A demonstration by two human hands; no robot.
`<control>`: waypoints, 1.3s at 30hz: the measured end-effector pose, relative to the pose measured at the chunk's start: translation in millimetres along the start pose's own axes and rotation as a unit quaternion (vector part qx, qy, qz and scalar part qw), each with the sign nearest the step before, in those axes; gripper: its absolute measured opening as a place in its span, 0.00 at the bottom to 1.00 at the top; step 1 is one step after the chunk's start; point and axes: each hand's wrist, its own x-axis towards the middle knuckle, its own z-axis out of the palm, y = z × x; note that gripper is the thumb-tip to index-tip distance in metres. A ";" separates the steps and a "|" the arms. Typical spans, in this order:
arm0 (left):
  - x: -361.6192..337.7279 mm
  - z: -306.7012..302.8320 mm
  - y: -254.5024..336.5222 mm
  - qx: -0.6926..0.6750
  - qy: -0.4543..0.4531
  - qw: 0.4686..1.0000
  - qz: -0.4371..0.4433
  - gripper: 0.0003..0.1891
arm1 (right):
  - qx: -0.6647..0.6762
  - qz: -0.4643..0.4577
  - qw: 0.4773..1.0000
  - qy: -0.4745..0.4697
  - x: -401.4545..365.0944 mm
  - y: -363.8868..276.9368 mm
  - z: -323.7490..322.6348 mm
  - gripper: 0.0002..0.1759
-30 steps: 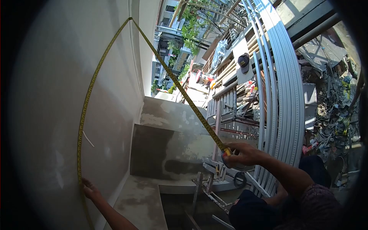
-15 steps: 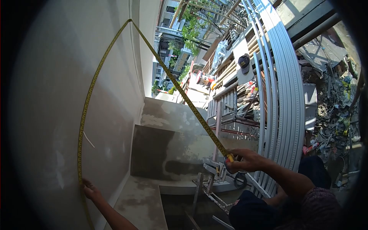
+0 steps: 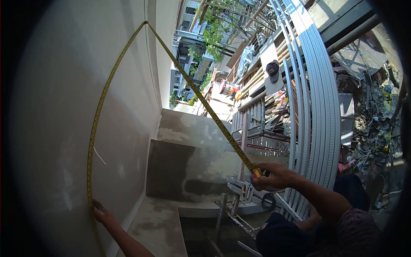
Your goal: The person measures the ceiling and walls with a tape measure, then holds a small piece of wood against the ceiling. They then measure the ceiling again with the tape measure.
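Note:
A long yellow tape measure blade (image 3: 201, 97) runs from its case (image 3: 256, 174) up to a bend near the top of the wall, then curves down along the pale wall (image 3: 55, 107). My right hand (image 3: 274, 175) is closed around the case at centre right. At lower left, my left hand (image 3: 99, 211) has its fingers closed at the blade's edge against the wall; the blade continues below that hand. A short white strip (image 3: 99, 156) lies against the wall beside the blade.
Long ribbed metal strips (image 3: 319, 107) curve down the right side. A dark cap (image 3: 272, 70) rests on a board. Bamboo poles, a white bucket (image 3: 228, 88) and a ladder-like frame (image 3: 239, 222) stand beyond. Rubble (image 3: 376, 115) covers the far right. Another person's dark cap (image 3: 282, 235) shows below.
My right hand and the tape case have shifted very slightly. The left hand has hardly moved, and the blade keeps its shape.

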 end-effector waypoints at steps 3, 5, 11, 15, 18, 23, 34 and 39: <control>5.5 -3.1 -2.0 -0.001 -0.002 1.000 0.004 0.24 | -0.032 -0.038 0.998 0.027 9.1 -2.2 -4.6 0.42; 8.5 -7.7 -2.7 -0.006 -0.009 1.000 0.001 0.24 | -0.028 -0.045 0.998 0.035 13.0 -3.8 -5.8 0.41; 14.8 -12.6 -7.0 -0.028 -0.013 1.000 -0.003 0.24 | -0.039 -0.026 0.998 0.030 20.7 -23.6 -15.9 0.37; 3.2 -2.8 -1.5 -0.016 0.005 1.000 -0.019 0.24 | -0.051 -0.029 0.997 0.042 25.2 -20.0 -14.6 0.35; 7.6 -11.4 -3.3 -0.015 -0.037 0.999 -0.018 0.24 | -0.059 -0.020 0.997 0.042 26.0 -22.9 -15.5 0.35; 5.8 -15.3 -4.4 0.016 -0.059 0.998 -0.005 0.24 | -0.042 -0.006 0.999 0.025 34.2 -16.8 -17.1 0.36; 4.9 -8.3 -4.6 -0.002 -0.016 1.000 0.009 0.27 | -0.033 -0.013 0.999 0.021 36.8 -19.8 -15.6 0.37; 18.2 -19.2 -8.0 -0.006 -0.024 1.000 -0.005 0.25 | -0.008 -0.019 1.000 0.008 29.8 -15.6 -5.4 0.38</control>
